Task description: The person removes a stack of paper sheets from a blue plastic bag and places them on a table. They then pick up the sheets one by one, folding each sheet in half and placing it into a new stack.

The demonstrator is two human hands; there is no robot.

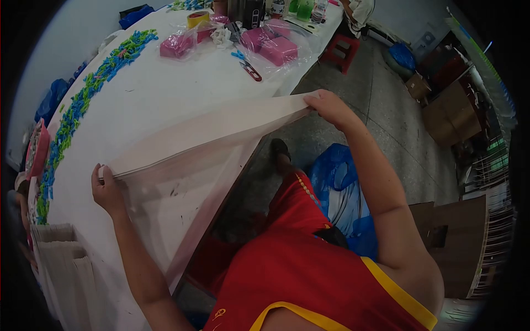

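Note:
A long cream-white strip of thin sheet material (210, 131), folded lengthwise, is stretched slantwise over the white table (149, 99). At its near left end, my left hand (107, 193) is closed, thumb and fingers pinching the corner. My right hand (331, 112) pinches the far right end, held out past the table's edge above the floor. The strip's lower edge hangs in a slight curve between the two hands. Close to my left forearm lies a stack of similar pale folded pieces (65, 265).
Blue and green small pieces (83, 102) line the table's far left side. Red-handled snips (251, 71), pink bagged blocks (279, 51) and yellow tape (197, 19) lie toward the back. A blue bag (334, 174) is beside my leg. A person (360, 14) is beyond a red stool (341, 52).

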